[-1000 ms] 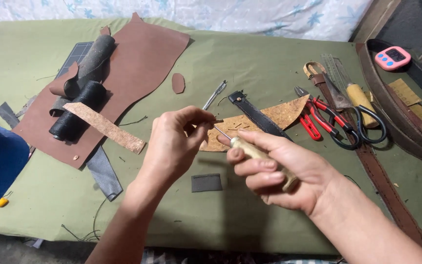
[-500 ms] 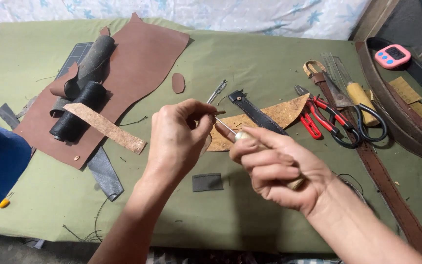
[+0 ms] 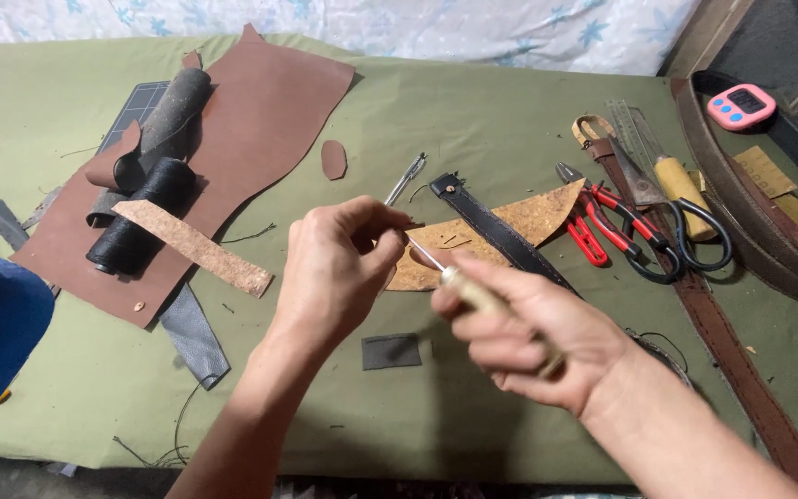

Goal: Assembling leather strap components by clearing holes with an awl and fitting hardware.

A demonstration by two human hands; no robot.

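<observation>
My left hand (image 3: 334, 268) is raised over the green table cover, its fingertips pinched on a small piece that I cannot make out. My right hand (image 3: 524, 333) grips an awl (image 3: 459, 285) by its pale wooden handle. The awl's thin metal tip points up and left, right at the left fingertips. Beneath the hands lie a cork-textured piece (image 3: 510, 226) and a black leather strap (image 3: 491, 226) across it.
A brown leather sheet (image 3: 251, 111) with dark rolls (image 3: 145, 208) and a cork strip (image 3: 191, 245) lies at left. A pen (image 3: 405, 177), red pliers (image 3: 593, 231), scissors (image 3: 685, 231), a brown belt (image 3: 722, 351), a pink timer (image 3: 741, 104) and a small dark patch (image 3: 392, 351) sit around.
My right hand has drawn back slightly down and right with the awl, so more of its metal tip shows. The left hand stays pinched in place.
</observation>
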